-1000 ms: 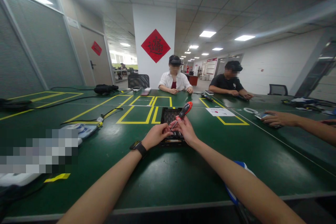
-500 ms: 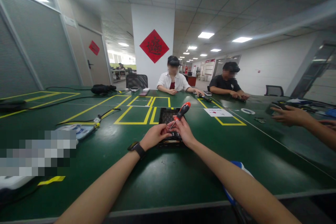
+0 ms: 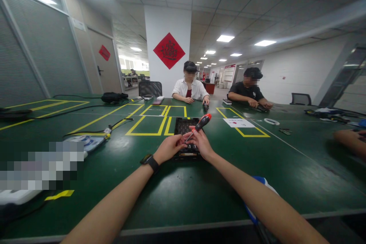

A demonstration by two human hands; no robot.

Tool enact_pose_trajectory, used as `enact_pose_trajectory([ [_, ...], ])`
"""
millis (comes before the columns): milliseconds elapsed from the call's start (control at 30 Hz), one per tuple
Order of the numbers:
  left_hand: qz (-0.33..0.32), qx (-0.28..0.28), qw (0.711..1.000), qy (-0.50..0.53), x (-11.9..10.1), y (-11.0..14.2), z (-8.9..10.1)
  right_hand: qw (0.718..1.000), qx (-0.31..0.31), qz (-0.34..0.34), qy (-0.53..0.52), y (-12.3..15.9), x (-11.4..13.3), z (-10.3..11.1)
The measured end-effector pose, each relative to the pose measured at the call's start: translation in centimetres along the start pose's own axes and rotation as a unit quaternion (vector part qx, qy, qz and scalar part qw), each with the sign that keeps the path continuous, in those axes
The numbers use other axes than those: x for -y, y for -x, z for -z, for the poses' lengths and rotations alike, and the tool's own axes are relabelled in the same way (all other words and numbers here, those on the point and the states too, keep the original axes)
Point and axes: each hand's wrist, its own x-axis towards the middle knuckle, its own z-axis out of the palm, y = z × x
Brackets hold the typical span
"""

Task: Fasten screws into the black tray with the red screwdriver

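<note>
The right hand (image 3: 204, 145) is clamped on a red-and-black screwdriver (image 3: 203, 122) over a black case (image 3: 185, 157), set back from the bench's near edge (image 3: 183, 225); the left hand (image 3: 168, 148) gathers its fingers by the shaft's tip, grip unclear.

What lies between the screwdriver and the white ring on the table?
In the head view, a white sheet lies between the screwdriver and the white ring, across part of a yellow outline.

Wide green counter (image 3: 177, 202), white pillar (image 3: 168, 19) bearing a red diamond-shaped sign (image 3: 169, 51), black mesh chair (image 3: 150, 88), beige door (image 3: 106, 73) and grey partition (image 3: 45, 49) at left, white wall (image 3: 300, 63) at right, bright ceiling lights (image 3: 225, 38).
</note>
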Motion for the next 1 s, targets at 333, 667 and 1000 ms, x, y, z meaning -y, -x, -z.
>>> enact_pose_trajectory([
  [333, 0.003, 0.001, 1.0, -0.001, -0.08, 0.04, -0.01, 1.0, 0.007, 0.004, 0.011, 0.09, 0.05, -0.04],
  [667, -0.004, 0.011, 1.0, -0.011, -0.08, 0.17, 0.07, 1.0, -0.012, -0.003, -0.001, -0.28, -0.47, 0.23],
  [1000, -0.001, -0.011, 0.999, -0.031, -0.22, 0.07, 0.07, 1.0, -0.015, 0.01, 0.011, -0.15, -0.13, -0.04],
])
